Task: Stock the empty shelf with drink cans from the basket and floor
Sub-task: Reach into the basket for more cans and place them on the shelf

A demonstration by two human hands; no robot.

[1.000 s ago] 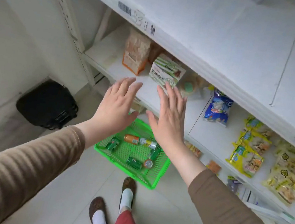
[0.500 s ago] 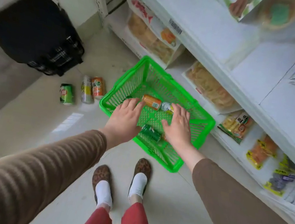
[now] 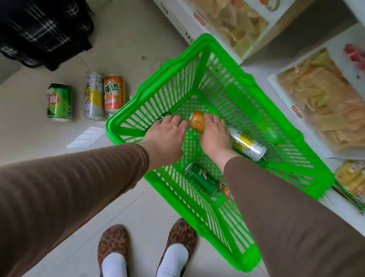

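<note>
A green basket (image 3: 292,172) stands on the floor by the shelving. Inside lie an orange can (image 3: 196,121), a silver and yellow can (image 3: 249,144), a green can (image 3: 200,181) and a second orange can (image 3: 226,189) half hidden by my right sleeve. My left hand (image 3: 165,135) reaches into the basket with its fingers bent down over a mostly hidden green can (image 3: 164,118). My right hand (image 3: 215,135) curls over the end of the orange can, beside the silver one. Three more cans lie on the floor left of the basket: green (image 3: 59,102), silver and yellow (image 3: 93,96), orange (image 3: 113,95).
A black bag (image 3: 36,12) stands on the floor at the upper left. White low shelves (image 3: 254,66) with snack packets (image 3: 331,115) run along the right, close behind the basket. My feet in spotted slippers (image 3: 113,245) stand just before the basket.
I have bent down from the shelf. Both hands dropped from shelf height into the basket and closed in on the cans at its far end.
</note>
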